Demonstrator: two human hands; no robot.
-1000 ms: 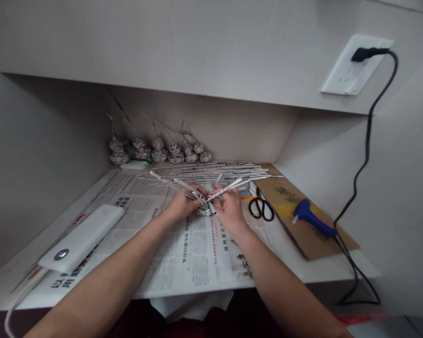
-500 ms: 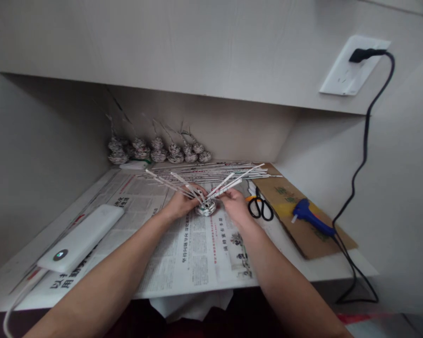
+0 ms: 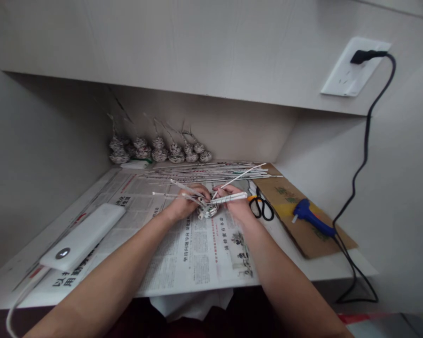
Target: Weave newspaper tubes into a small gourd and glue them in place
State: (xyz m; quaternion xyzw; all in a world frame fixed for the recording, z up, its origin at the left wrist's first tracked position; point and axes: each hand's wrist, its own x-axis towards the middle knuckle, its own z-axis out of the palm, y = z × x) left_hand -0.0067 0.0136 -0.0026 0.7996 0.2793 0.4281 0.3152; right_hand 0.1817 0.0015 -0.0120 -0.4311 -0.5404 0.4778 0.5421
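We see a white desk (image 3: 303,268) in a recess, mostly covered with newspaper (image 3: 197,253). Cardboard sheet (image 3: 312,241) slants along the right side; white oblong device (image 3: 88,234), cable attached, lies at left. Long paper rods (image 3: 211,172) spread crosswise behind the hands. Left hand (image 3: 185,205) is curled against the left and far side of the woven piece; right hand (image 3: 236,208) is at its right, fingers touching the rods that stick out there. We can't tell how firmly the right one pinches; hands are near each other, apart. Row of woven gourds (image 3: 158,152) stands at the back wall, left of centre. Blue glue gun (image 3: 313,220) lies on the cardboard, black-handled scissors (image 3: 262,203) just beside the right hand. The woven piece (image 3: 210,212) sits between both hands, over the newspaper, rod ends fanning out left and right.
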